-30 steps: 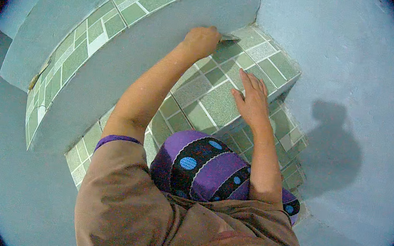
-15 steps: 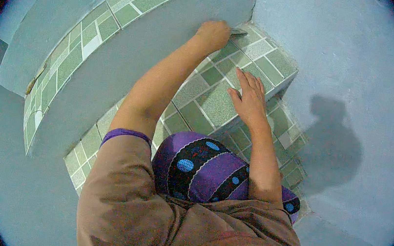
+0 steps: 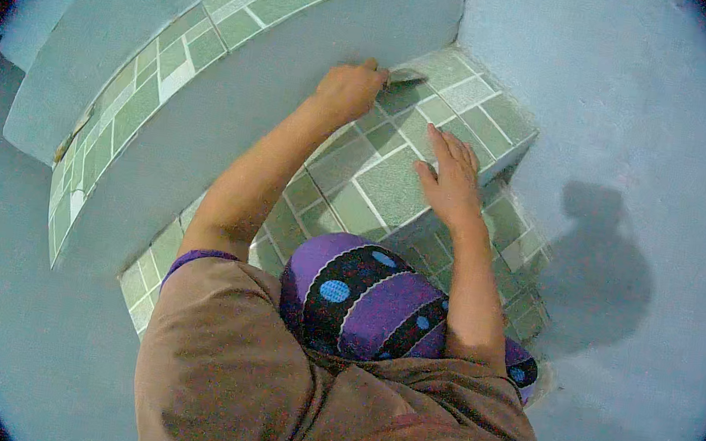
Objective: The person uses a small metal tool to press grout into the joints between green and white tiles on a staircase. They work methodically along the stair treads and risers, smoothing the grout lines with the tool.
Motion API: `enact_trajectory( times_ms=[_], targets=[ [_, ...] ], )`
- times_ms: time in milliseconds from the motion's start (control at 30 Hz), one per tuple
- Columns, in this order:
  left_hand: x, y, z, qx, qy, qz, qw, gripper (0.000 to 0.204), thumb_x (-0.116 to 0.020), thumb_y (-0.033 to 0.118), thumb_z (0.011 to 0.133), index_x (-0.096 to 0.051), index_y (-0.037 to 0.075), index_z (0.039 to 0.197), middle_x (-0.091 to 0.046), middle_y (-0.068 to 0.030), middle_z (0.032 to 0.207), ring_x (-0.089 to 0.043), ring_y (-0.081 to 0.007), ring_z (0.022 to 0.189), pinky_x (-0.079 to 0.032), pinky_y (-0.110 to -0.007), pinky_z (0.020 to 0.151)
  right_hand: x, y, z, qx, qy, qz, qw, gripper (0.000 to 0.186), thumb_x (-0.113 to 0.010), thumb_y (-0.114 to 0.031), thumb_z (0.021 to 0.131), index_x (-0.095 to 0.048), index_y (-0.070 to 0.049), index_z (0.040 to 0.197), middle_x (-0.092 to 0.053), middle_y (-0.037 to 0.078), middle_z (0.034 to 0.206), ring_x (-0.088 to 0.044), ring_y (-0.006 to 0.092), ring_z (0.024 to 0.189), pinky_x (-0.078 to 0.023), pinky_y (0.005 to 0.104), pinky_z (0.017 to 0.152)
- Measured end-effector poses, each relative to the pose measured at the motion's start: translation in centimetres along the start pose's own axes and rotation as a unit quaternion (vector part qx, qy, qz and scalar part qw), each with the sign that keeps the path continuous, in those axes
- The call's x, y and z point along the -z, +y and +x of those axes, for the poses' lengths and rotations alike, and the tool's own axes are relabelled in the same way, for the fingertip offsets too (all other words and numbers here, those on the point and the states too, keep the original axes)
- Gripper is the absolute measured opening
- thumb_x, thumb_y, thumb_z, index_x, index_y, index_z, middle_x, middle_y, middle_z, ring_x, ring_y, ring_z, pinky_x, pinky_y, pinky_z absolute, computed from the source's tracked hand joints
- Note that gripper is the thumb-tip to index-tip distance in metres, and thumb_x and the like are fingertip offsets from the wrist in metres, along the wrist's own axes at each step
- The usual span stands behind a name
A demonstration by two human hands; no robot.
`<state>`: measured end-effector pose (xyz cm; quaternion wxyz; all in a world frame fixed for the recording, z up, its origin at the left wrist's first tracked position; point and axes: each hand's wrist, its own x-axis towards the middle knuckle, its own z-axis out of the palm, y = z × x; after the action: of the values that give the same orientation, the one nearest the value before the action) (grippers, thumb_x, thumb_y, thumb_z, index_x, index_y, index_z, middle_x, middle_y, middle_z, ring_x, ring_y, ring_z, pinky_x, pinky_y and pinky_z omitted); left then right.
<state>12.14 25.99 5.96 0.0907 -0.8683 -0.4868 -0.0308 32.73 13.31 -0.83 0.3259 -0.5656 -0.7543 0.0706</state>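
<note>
The small flat tool [image 3: 408,76], dark and thin like a scraper blade, lies at the back of the green tiled step [image 3: 392,186], right where the tread meets the grey riser [image 3: 234,109]. Our left hand [image 3: 348,89] is clenched around its handle end, pressing it into that corner. Our right hand [image 3: 451,175] rests flat on the tiles, fingers spread, gripping nothing. We judge 1 risk: if the blade skids on glazed tile, our knuckles could scrape the riser.
</note>
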Motion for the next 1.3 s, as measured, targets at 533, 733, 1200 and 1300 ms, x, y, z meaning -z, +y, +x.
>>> enact_trajectory(
  times_ms=[533, 733, 1200, 1300],
  targets=[
    [3.3, -5.0, -30.6, 0.202, 0.014, -0.09, 0.975, 0.037, -0.059, 0.017, 0.088, -0.054, 0.011, 0.125, -0.062, -0.0112, 0.107, -0.061, -0.032, 0.099, -0.049, -0.043, 0.085, 0.5, -0.3, -0.1, 0.023, -0.04, -0.065, 0.997, 0.047, -0.058, -0.024, 0.09, -0.05, -0.011, 0.135, -0.047, 0.015, 0.138, -0.042, 0.0343, 0.129, -0.029, 0.047, 0.109],
    [3.0, -5.9, -30.5, 0.19, 0.04, -0.078, 0.978, 0.027, -0.054, 0.015, 0.091, -0.056, 0.009, 0.117, -0.061, -0.0108, 0.102, -0.062, -0.0308, 0.093, -0.051, -0.041, 0.079, 0.4, -0.4, -0.1, 0.018, -0.04, -0.073, 0.996, 0.047, -0.057, -0.024, 0.091, -0.049, -0.011, 0.136, -0.048, 0.017, 0.137, -0.041, 0.037, 0.129, -0.029, 0.0491, 0.109],
    [5.0, -6.6, -26.4, 0.157, -0.019, -0.038, 0.987, 0.029, -0.055, 0.016, 0.089, -0.057, 0.008, 0.118, -0.061, -0.0124, 0.104, -0.062, -0.0328, 0.095, -0.05, -0.042, 0.081, 0.5, 0.0, -0.3, 0.034, -0.024, -0.04, 0.998, 0.052, -0.062, -0.023, 0.088, -0.048, -0.008, 0.135, -0.048, 0.016, 0.134, -0.043, 0.0356, 0.125, -0.029, 0.0467, 0.109],
    [4.2, -5.6, -24.5, 0.128, 0.005, -0.018, 0.992, 0.028, -0.056, 0.015, 0.089, -0.057, 0.007, 0.116, -0.061, -0.0131, 0.103, -0.062, -0.033, 0.094, -0.051, -0.042, 0.08, 0.5, 0.0, -0.3, 0.039, -0.017, -0.033, 0.999, 0.052, -0.062, -0.023, 0.087, -0.048, -0.009, 0.135, -0.049, 0.016, 0.134, -0.043, 0.0353, 0.124, -0.029, 0.0465, 0.108]
  ],
)
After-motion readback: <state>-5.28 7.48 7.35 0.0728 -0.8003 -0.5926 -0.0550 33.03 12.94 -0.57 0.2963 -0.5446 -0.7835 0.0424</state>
